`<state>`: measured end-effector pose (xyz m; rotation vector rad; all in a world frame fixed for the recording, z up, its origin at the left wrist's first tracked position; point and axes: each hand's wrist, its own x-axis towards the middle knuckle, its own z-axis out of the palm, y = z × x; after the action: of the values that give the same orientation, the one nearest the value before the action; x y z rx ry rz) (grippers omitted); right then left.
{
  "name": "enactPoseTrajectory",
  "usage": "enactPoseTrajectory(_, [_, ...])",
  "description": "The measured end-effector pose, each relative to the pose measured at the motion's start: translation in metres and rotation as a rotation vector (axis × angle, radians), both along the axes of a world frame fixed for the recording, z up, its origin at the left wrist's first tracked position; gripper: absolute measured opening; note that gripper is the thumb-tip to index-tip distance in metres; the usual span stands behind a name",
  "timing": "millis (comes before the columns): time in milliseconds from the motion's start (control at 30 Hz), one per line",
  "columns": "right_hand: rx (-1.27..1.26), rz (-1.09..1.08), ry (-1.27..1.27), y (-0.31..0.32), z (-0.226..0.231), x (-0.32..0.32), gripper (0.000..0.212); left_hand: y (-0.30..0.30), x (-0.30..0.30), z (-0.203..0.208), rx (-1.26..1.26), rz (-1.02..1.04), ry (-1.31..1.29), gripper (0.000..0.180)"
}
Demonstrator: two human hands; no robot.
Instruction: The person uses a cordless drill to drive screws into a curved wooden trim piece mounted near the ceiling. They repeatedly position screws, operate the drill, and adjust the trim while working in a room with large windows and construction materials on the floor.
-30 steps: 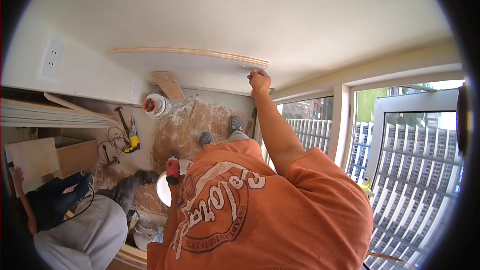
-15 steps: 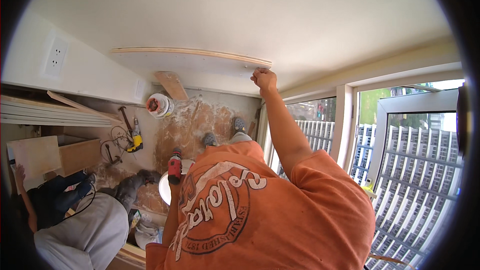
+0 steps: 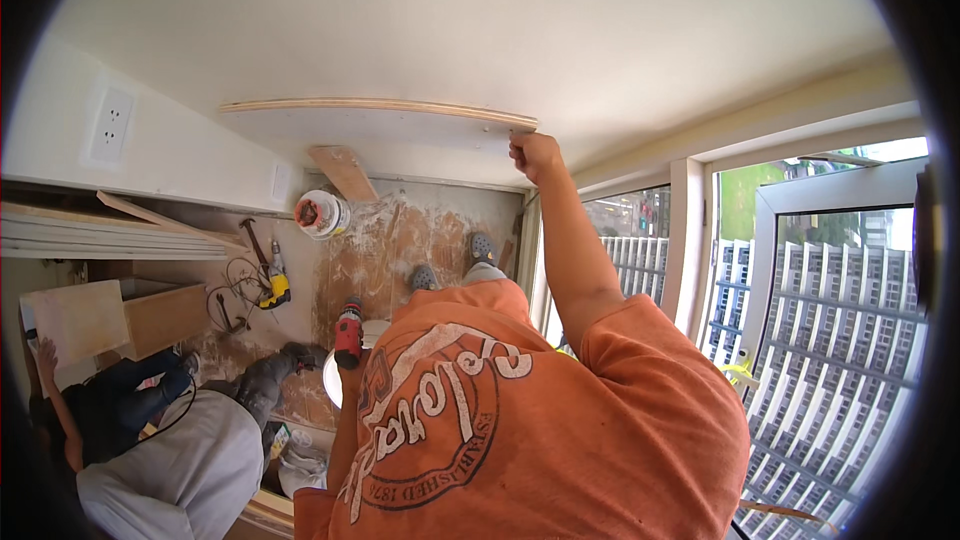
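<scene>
A long, narrow plywood board is set against the white wall, its layered edge facing up. My right hand is closed at the underside of the board's right end, fingers curled. Whatever those fingers may hold is hidden. Small studs or screw heads show on the board's pale face, just left of the hand. Low at my left side, a red and black cordless drill points away from me. My left hand is closed on it, mostly covered by the drill and my orange shirt.
A white bucket and a leaning wood offcut stand by the wall. A hammer and yellow power tool lie on the dusty floor. At left, a co-worker's hand touches a wooden box. An open window is at right.
My right hand has shifted slightly right along the board's end, and its fingers have turned in more. The drill stays at my left side. The co-worker has moved slightly.
</scene>
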<state>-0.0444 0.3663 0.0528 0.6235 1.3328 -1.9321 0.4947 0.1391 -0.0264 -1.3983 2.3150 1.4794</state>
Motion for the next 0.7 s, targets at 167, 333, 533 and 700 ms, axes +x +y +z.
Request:
enactPoseTrajectory(167, [0.743, 0.112, 0.653, -0.001, -0.025, 0.014, 0.02, 0.002, 0.013, 0.003, -0.002, 0.015, -0.018, 0.028])
enactPoseTrajectory(333, [1.034, 0.136, 0.971, -0.014, -0.042, 0.028, 0.023, 0.003, 0.011, 0.007, -0.011, 0.015, -0.027, 0.029])
enactPoseTrajectory(533, [0.809, 0.237, 0.596, -0.019, -0.063, 0.049, 0.026, 0.001, -0.02, 0.003, -0.005, -0.046, 0.025, 0.03])
enactPoseTrajectory(700, [0.922, 0.615, 0.834, 0.004, -0.068, 0.076, 0.034, -0.011, -0.07, -0.005, 0.012, -0.162, 0.091, 0.031])
